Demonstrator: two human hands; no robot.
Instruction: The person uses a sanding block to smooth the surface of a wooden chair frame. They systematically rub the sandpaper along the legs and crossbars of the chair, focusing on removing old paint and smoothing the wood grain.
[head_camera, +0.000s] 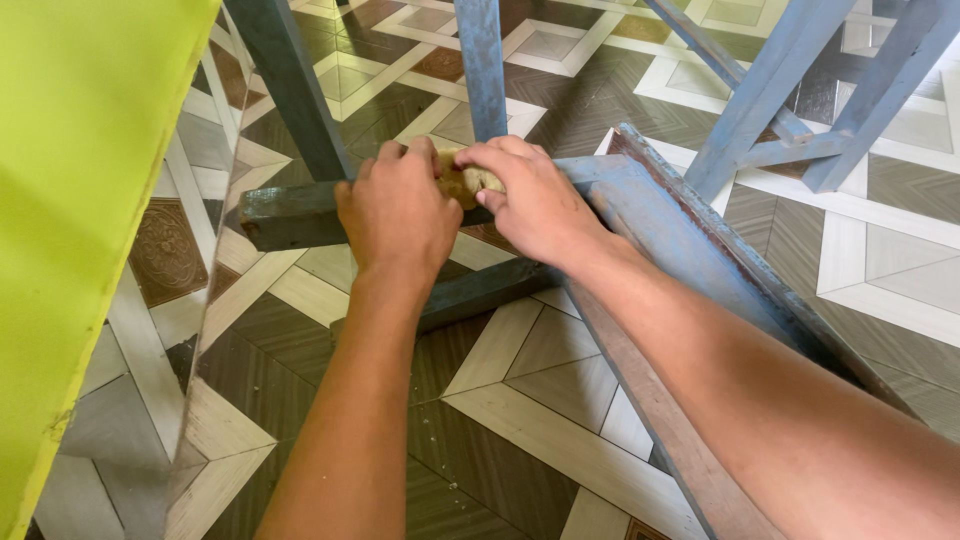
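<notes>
Far left of view: a bright yellow-green flat panel (90, 200) is filling the edge of the frame, standing over the patterned tile floor of brown, grey and cream geometric inlay (530, 400). Next along, a blue-grey painted wooden frame with worn, dark-stained rails (290, 215) is lying on that floor, uprights running up and away toward the top edge. The left hand (398, 215) is resting on the frame's horizontal cross rail, fingers curling over its far edge and clenching down; its fingertips are touching a small tan, crumpled piece, probably sandpaper or a rag (462, 180). That tan piece is sitting on the top face of the rail, right at the joint with the central upright, between the two hands. The right hand (535, 200) is pressing on it from the right, thumb and fingers pinching it against the wood. The rail's long axis is running left to right, slightly uphill to the right; both hands are on the pad, the right covering more of it. Right of view: a long diagonal blue rail (700, 260) is passing beneath the right forearm.
</notes>
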